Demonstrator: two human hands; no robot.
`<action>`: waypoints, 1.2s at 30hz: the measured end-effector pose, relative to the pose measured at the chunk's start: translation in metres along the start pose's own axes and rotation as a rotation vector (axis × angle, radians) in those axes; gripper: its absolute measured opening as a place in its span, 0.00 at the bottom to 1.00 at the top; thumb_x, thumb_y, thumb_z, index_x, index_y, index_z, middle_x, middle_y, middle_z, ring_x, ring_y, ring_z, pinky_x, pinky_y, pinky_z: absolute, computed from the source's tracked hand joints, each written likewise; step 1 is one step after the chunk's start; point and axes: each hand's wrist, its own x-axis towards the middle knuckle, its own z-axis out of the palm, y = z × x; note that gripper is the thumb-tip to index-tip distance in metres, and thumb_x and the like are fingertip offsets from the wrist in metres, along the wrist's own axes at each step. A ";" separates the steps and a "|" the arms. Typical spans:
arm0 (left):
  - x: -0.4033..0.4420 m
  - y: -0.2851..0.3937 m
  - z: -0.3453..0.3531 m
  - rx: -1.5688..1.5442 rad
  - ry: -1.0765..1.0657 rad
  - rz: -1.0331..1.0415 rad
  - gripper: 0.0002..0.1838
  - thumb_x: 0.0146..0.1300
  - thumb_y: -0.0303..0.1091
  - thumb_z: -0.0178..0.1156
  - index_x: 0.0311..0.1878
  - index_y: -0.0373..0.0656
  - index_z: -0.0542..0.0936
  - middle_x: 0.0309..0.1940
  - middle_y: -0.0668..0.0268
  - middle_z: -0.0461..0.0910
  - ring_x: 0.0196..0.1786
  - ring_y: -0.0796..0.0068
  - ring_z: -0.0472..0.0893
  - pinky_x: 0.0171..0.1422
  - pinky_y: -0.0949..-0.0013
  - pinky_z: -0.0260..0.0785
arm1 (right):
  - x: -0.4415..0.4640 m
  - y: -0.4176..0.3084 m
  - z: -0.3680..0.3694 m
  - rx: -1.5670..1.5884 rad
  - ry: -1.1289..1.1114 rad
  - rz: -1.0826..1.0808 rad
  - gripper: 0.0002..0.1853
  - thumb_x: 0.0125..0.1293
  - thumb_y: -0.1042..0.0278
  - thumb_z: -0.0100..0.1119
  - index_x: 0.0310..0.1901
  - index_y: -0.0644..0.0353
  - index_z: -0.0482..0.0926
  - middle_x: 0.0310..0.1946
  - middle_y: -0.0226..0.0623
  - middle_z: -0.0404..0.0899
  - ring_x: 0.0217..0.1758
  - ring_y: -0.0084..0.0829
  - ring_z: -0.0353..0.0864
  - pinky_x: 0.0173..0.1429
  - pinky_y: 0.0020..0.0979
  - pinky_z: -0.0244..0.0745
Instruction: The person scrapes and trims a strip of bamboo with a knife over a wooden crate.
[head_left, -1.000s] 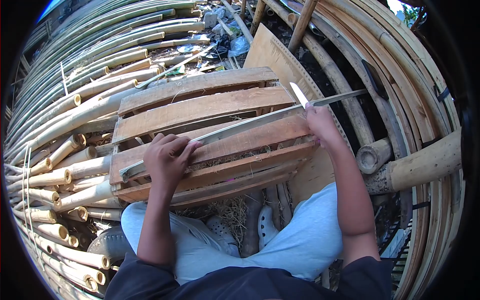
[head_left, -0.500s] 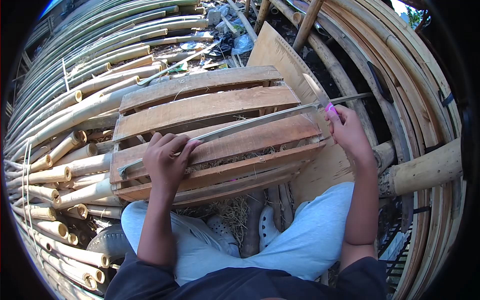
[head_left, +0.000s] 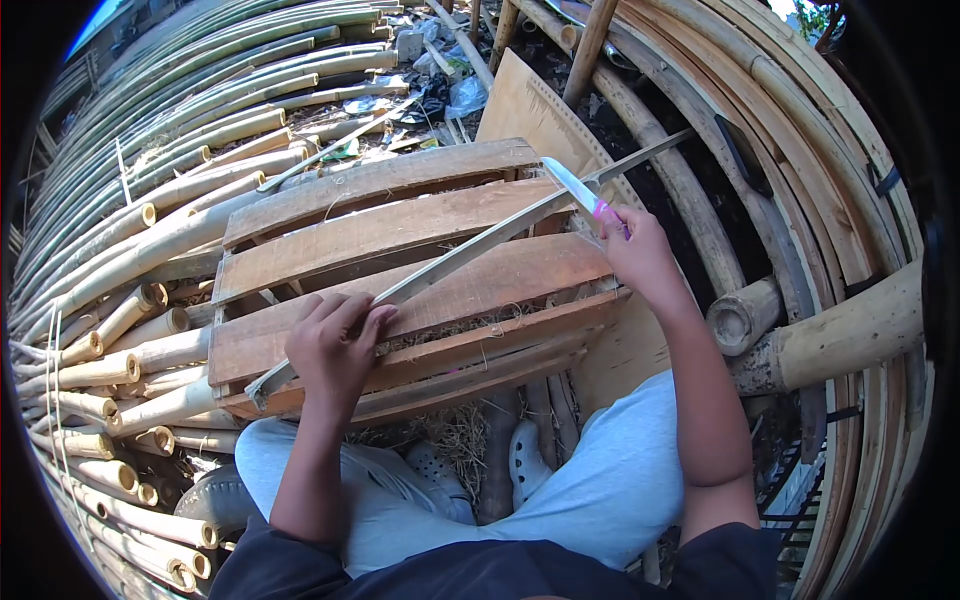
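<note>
My left hand [head_left: 335,335] is closed around a long, thin bamboo strip [head_left: 480,243] near its lower left end. The strip slants up to the right, over a crate of wooden slats [head_left: 430,210]. In my right hand [head_left: 637,250] is a knife [head_left: 573,186] with a pink and purple handle, its blade pointing up and left. That blade crosses the strip toward its far end; whether its edge bites into the bamboo I cannot tell. My fingers hide part of the handle.
Stacked bamboo poles [head_left: 120,370] fill the left side. A plywood sheet [head_left: 530,105] leans behind the crate. On the right are long curved-looking slats [head_left: 850,190], a dark phone-like object [head_left: 743,155] and a thick bamboo pole [head_left: 850,340]. Straw lies by my feet.
My right hand has moved left with the knife. The bamboo strip has tilted more steeply, its right end higher and its left end lower. My left hand still holds it.
</note>
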 end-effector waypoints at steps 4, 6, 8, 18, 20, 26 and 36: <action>-0.002 0.003 -0.002 -0.048 -0.012 -0.054 0.12 0.56 0.39 0.81 0.34 0.43 0.90 0.28 0.66 0.86 0.33 0.66 0.82 0.38 0.64 0.73 | 0.019 0.009 0.011 -0.098 -0.073 0.102 0.26 0.82 0.49 0.53 0.44 0.68 0.86 0.30 0.53 0.85 0.37 0.52 0.87 0.46 0.47 0.79; -0.001 0.004 -0.003 -0.058 -0.027 -0.089 0.12 0.56 0.37 0.82 0.35 0.41 0.90 0.28 0.66 0.86 0.34 0.66 0.83 0.40 0.64 0.73 | 0.024 0.005 0.013 -0.114 -0.027 0.121 0.27 0.83 0.48 0.52 0.44 0.69 0.86 0.31 0.55 0.86 0.38 0.54 0.88 0.47 0.48 0.79; -0.001 0.005 -0.004 -0.071 -0.048 -0.134 0.13 0.55 0.39 0.83 0.32 0.42 0.89 0.27 0.66 0.85 0.32 0.67 0.83 0.39 0.65 0.73 | 0.023 0.003 0.018 -0.133 0.016 0.146 0.28 0.83 0.47 0.51 0.43 0.69 0.86 0.32 0.56 0.86 0.40 0.56 0.88 0.48 0.49 0.80; -0.001 0.004 -0.006 -0.024 -0.033 -0.170 0.13 0.56 0.44 0.82 0.29 0.48 0.88 0.25 0.69 0.83 0.29 0.67 0.82 0.33 0.63 0.70 | 0.032 -0.002 0.022 0.006 -0.025 0.178 0.29 0.83 0.47 0.49 0.44 0.70 0.87 0.34 0.58 0.86 0.41 0.57 0.87 0.51 0.47 0.79; -0.001 0.006 -0.006 -0.012 -0.031 -0.147 0.14 0.55 0.44 0.82 0.29 0.48 0.88 0.25 0.69 0.83 0.28 0.67 0.82 0.33 0.63 0.70 | 0.027 -0.011 0.026 0.008 -0.041 0.228 0.29 0.83 0.47 0.49 0.44 0.70 0.86 0.34 0.59 0.86 0.41 0.57 0.87 0.51 0.46 0.79; -0.001 0.005 -0.005 -0.019 -0.022 -0.134 0.13 0.55 0.43 0.82 0.30 0.48 0.88 0.25 0.69 0.83 0.28 0.67 0.82 0.33 0.64 0.69 | 0.021 -0.026 0.034 -0.126 -0.054 0.135 0.31 0.83 0.46 0.48 0.41 0.71 0.86 0.35 0.63 0.85 0.45 0.64 0.86 0.53 0.52 0.80; 0.001 0.005 -0.007 -0.032 -0.022 -0.128 0.13 0.56 0.43 0.81 0.29 0.47 0.87 0.24 0.69 0.82 0.29 0.67 0.81 0.33 0.63 0.69 | 0.009 -0.034 0.053 -0.085 -0.102 0.093 0.31 0.84 0.45 0.47 0.44 0.69 0.87 0.35 0.61 0.86 0.46 0.63 0.87 0.55 0.52 0.80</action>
